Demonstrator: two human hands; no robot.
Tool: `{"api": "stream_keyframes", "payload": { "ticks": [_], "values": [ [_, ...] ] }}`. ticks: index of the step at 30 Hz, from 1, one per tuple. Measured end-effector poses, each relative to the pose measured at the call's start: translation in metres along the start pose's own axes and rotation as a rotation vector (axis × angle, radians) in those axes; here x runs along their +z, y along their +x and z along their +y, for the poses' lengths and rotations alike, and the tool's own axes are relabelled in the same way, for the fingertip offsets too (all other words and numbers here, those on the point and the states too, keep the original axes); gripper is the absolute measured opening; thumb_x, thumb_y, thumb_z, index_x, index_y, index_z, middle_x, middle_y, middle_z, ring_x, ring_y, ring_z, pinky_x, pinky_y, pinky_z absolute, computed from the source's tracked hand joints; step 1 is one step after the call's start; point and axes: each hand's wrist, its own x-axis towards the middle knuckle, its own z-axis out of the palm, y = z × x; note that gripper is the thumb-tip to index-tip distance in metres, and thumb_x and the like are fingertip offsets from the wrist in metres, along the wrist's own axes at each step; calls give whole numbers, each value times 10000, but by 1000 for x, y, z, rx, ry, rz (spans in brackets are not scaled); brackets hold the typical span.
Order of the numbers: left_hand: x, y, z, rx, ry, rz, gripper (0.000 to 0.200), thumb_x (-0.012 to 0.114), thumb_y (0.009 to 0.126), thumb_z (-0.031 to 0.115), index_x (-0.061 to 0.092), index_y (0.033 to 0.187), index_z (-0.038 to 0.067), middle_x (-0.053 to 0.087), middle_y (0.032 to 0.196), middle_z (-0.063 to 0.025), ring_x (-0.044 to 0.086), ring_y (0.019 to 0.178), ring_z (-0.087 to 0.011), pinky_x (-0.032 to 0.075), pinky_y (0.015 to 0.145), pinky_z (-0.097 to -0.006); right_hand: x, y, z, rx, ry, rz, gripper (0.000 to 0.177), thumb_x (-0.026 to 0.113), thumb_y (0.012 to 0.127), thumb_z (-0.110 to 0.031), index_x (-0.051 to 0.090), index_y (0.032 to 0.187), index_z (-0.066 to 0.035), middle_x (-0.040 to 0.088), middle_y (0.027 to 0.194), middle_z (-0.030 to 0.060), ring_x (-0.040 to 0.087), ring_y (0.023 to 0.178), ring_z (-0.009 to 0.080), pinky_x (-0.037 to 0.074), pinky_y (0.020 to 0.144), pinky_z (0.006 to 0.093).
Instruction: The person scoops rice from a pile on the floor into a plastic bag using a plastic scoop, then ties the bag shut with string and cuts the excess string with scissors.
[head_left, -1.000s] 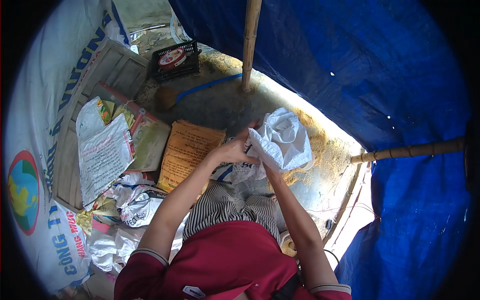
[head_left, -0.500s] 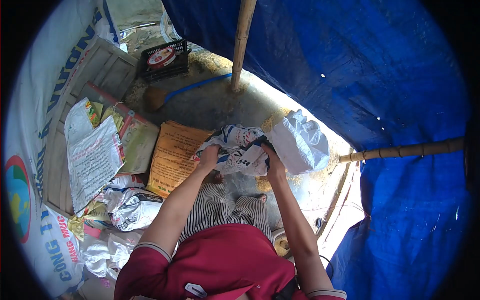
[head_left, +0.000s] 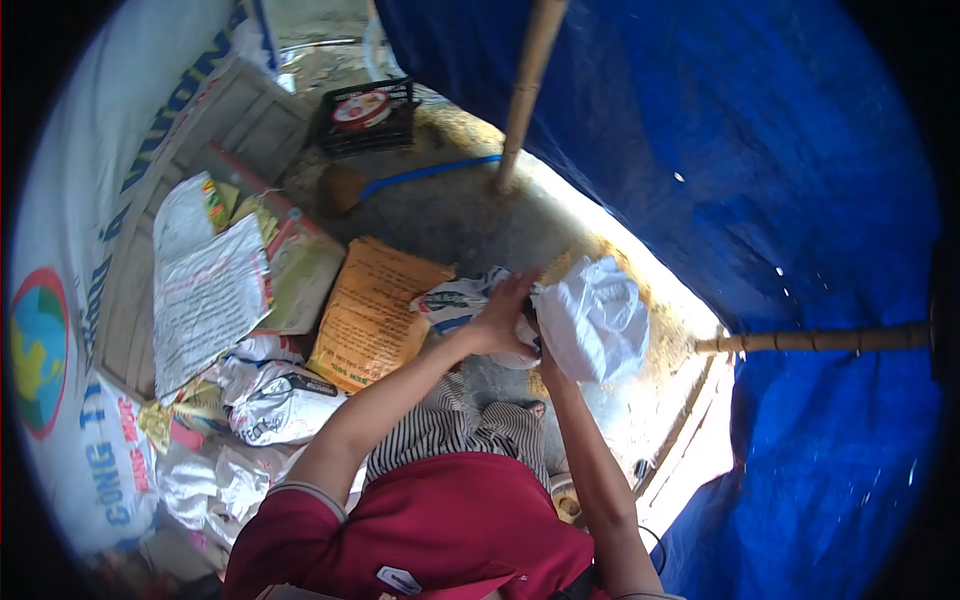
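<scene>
A white woven sack with dark and blue print is in front of me; its printed part [head_left: 455, 297] lies to the left and its plain white part [head_left: 596, 318] bulges to the right. My left hand [head_left: 500, 318] reaches across the middle of the sack, thumb and fingers apart, slightly blurred. Close beside it, my right hand [head_left: 550, 362] grips the sack from below. Its fingertips are partly hidden by the white folds.
An orange printed sack [head_left: 375, 315] lies flat on the left. Beyond it are a printed white sack [head_left: 210, 310], crumpled bags [head_left: 285, 405], a broom with a blue handle [head_left: 430, 177] and a black crate [head_left: 395, 135]. Bamboo poles [head_left: 530, 85] and a blue tarp [head_left: 760, 150] border the right.
My left hand has let go of the sack's left part and moved right, close to my right hand. The printed part has crumpled together. The view has shifted slightly.
</scene>
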Motion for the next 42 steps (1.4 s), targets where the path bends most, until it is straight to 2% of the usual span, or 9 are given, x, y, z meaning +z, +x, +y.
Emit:
{"api": "stream_keyframes", "payload": {
  "ticks": [9, 12, 16, 27, 29, 31, 33, 38, 42],
  "values": [
    [69, -21, -83, -95, -219, 191, 887, 771, 569, 359, 355, 1293, 58, 490, 1190, -171, 468, 1100, -354, 372, 923, -439, -15, -17, 58, 329, 333, -165, 519, 579, 861, -208, 362, 1308, -60, 416, 1282, 58, 417, 1152, 175, 338, 970, 322],
    [77, -21, -69, -309, -188, 78, 399, 640, 725, 290, 568, 993, 3, 606, 988, -208, 575, 945, -344, 454, 779, -379, -9, -17, 52, 288, 308, -92, 542, 594, 848, -214, 355, 1306, -51, 402, 1289, 53, 408, 1143, 151, 341, 956, 306],
    [75, -28, -43, -312, -201, 158, 378, 636, 703, 236, 561, 977, -12, 606, 902, -236, 569, 879, -395, 466, 750, -431, -17, -15, -15, 164, -256, -150, 576, 597, 839, -236, 333, 1314, -43, 422, 1274, 67, 420, 1130, 141, 359, 929, 292],
    [40, -38, -24, -107, -123, 310, 543, 722, 643, 244, 513, 1083, 3, 562, 1077, -198, 542, 1006, -336, 432, 852, -380, -22, -18, 23, 166, -113, -356, 601, 580, 851, -228, 290, 1345, -44, 396, 1304, 66, 386, 1177, 164, 350, 948, 298],
    [46, -44, -15, -85, 340, 176, 904, 804, 461, 438, 447, 1152, -24, 497, 1176, -229, 514, 1050, -346, 414, 872, -405, -23, -26, 7, 134, -184, -363, 597, 585, 849, -249, 310, 1338, -43, 395, 1304, 68, 378, 1184, 168, 338, 960, 302],
    [53, -42, -16, -43, 520, 279, 603, 725, 623, 306, 504, 1099, 10, 567, 1083, -202, 543, 1001, -341, 431, 839, -376, -19, -23, 3, 149, 21, -364, 585, 578, 853, -287, 336, 1326, -40, 404, 1298, 73, 379, 1185, 176, 324, 969, 304],
    [54, -36, -16, -397, -219, 275, 522, 670, 680, 317, 523, 1083, 20, 587, 1043, -207, 554, 972, -355, 438, 811, -385, -18, -18, 4, 160, -37, -401, 578, 575, 855, -296, 347, 1317, -35, 411, 1289, 72, 386, 1173, 176, 321, 969, 303],
    [54, -28, -48, -363, 0, 313, 320, 580, 747, 246, 594, 1000, 50, 600, 966, -222, 561, 930, -379, 437, 774, -409, -16, -11, -19, 211, -290, -565, 537, 599, 824, -225, 394, 1266, 3, 455, 1235, 99, 415, 1127, 181, 354, 928, 311],
    [42, -21, -59, -454, -116, 349, 640, 255, 923, 509, 623, 894, -13, 604, 859, -258, 581, 873, -393, 441, 728, -453, -11, -16, -16, 21, -402, -255, 695, 606, 746, -80, 247, 1336, 3, 380, 1284, 170, 461, 1125, 253, 399, 910, 357]
  ]
}}
